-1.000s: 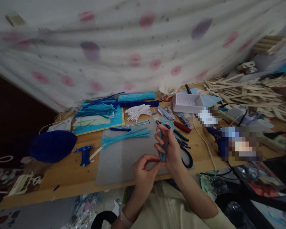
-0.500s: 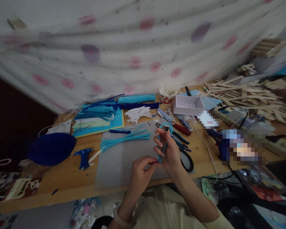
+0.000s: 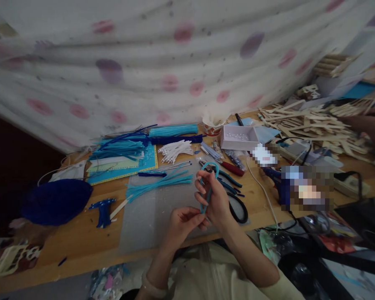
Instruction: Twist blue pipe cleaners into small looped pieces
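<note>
A light-blue pipe cleaner (image 3: 209, 196), bent into a tall narrow loop, stands upright between my hands over the grey mat (image 3: 143, 227). My right hand (image 3: 218, 200) is closed around the side of the loop, its fingers curled past it. At the loop's lower end, the thumb and fingertips of my left hand (image 3: 184, 221) pinch the strands together. Just beyond my hands lie pliers (image 3: 229, 178) with dark teal handles, partly hidden by the loop and my right fingers. A fan of loose light-blue pipe cleaners (image 3: 162, 183) rests on the mat to the left.
Black-handled scissors (image 3: 244, 210) lie right of my wrist. A white box of beads (image 3: 240, 137), a paper cup (image 3: 214, 127) and white stems (image 3: 175, 151) stand behind. Wooden sticks (image 3: 312, 125) are heaped right, near another person's hand (image 3: 370, 127). A dark-blue oval piece (image 3: 56, 202) lies left.
The view has shifted slightly, so everything sits a little further left. Both hands keep their hold on the looped pipe cleaner. Another person's hand shows more at the right edge.
</note>
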Demonstrator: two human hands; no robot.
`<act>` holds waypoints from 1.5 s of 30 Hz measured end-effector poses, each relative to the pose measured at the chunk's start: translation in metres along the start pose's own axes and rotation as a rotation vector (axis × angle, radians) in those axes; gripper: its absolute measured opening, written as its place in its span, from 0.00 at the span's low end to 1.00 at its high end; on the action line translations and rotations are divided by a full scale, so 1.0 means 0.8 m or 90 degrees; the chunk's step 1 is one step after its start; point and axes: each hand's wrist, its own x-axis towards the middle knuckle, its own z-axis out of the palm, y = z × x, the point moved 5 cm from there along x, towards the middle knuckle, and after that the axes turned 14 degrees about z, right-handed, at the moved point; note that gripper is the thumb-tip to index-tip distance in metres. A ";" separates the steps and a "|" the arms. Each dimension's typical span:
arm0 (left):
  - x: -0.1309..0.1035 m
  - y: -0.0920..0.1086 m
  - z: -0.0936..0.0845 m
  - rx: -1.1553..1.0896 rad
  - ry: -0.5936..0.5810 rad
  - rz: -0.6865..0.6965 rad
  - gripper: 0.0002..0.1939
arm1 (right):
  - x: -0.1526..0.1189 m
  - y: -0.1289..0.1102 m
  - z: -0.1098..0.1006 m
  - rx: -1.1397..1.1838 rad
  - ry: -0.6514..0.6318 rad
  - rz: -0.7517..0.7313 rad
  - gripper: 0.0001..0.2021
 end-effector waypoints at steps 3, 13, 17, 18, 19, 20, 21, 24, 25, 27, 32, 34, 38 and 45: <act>0.000 -0.008 -0.003 -0.037 0.012 -0.030 0.19 | -0.001 0.005 0.000 -0.003 -0.015 0.005 0.15; -0.009 -0.014 -0.011 -0.107 0.019 -0.082 0.20 | 0.005 -0.023 -0.018 0.013 -0.039 0.023 0.18; -0.012 -0.018 -0.013 -0.134 0.013 -0.079 0.19 | -0.002 -0.038 -0.020 -0.019 -0.075 0.012 0.13; -0.013 -0.019 -0.013 -0.140 0.009 -0.078 0.19 | -0.005 -0.041 -0.020 -0.035 -0.086 0.006 0.12; -0.014 -0.020 -0.013 -0.145 0.004 -0.078 0.19 | -0.008 -0.042 -0.019 -0.056 -0.100 0.001 0.11; -0.015 -0.021 -0.013 -0.150 -0.001 -0.077 0.18 | -0.010 -0.044 -0.019 -0.082 -0.114 -0.002 0.10; -0.016 -0.021 -0.014 -0.155 -0.006 -0.076 0.19 | -0.012 -0.046 -0.019 -0.110 -0.128 -0.001 0.10; -0.019 -0.022 -0.015 -0.166 -0.020 -0.071 0.19 | -0.017 -0.051 -0.019 -0.187 -0.156 0.003 0.10; -0.020 -0.023 -0.016 -0.169 -0.025 -0.070 0.19 | -0.018 -0.054 -0.019 -0.208 -0.158 -0.002 0.10; -0.022 -0.026 -0.015 -0.175 -0.031 -0.071 0.20 | -0.018 -0.057 -0.017 -0.236 -0.156 -0.014 0.10; -0.021 -0.040 -0.008 -0.188 -0.008 -0.070 0.20 | -0.014 -0.049 -0.018 -0.194 -0.127 0.003 0.10; -0.021 -0.042 -0.006 -0.187 -0.002 -0.065 0.18 | -0.014 -0.043 -0.019 -0.175 -0.129 0.017 0.10; -0.025 -0.037 -0.004 -0.182 0.002 -0.057 0.12 | -0.015 -0.039 -0.020 -0.161 -0.121 0.018 0.09; -0.030 -0.030 -0.002 -0.185 0.009 -0.056 0.11 | -0.013 -0.041 -0.015 -0.126 -0.091 0.014 0.11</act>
